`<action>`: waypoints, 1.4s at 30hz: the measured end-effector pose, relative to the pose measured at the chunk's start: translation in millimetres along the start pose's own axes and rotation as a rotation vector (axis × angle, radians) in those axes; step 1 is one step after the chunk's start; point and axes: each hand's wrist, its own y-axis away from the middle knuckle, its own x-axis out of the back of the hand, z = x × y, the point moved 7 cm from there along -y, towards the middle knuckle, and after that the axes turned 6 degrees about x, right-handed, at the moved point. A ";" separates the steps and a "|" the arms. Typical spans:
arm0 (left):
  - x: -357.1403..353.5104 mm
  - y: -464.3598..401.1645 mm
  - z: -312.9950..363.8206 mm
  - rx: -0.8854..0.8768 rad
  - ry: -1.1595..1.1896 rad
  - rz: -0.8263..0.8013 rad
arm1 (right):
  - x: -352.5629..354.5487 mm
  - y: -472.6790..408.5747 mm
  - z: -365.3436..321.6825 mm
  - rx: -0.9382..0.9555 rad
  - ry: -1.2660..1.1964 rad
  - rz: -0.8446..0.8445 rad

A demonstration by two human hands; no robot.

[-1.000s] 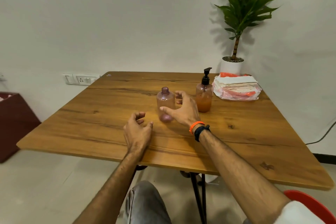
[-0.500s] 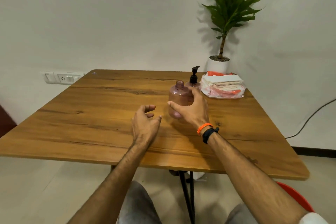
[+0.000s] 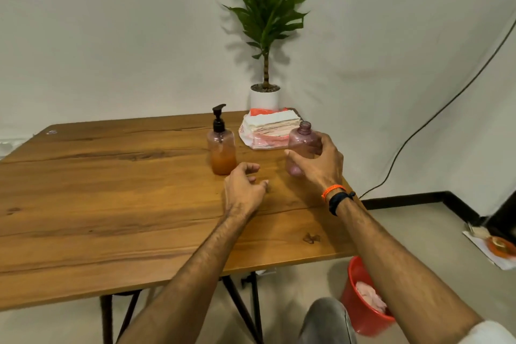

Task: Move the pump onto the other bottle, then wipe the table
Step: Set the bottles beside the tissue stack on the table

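Two bottles stand toward the far right corner of the wooden surface. One is a pump bottle with orange liquid in its lower part and a black pump screwed onto its neck; it stands upright on the surface. The other is an empty pink bottle with an open neck, close to the right edge, gripped around its body by the right hand, whose thumb and fingers curl round it; whether its base touches the surface cannot be told. The left hand rests low over the surface between the two bottles and nearer the person, holding nothing, its fingers loosely curled. At the far right corner, just behind the empty bottle, lies a stack of folded cloths in a plastic wrap. A potted plant stands behind the corner, against the wall. A red bucket sits on the floor under the right edge.
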 end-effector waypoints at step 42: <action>130.4 -32.8 -76.7 0.118 -0.019 0.132 | -155.5 8.7 -92.6 0.102 0.188 -0.178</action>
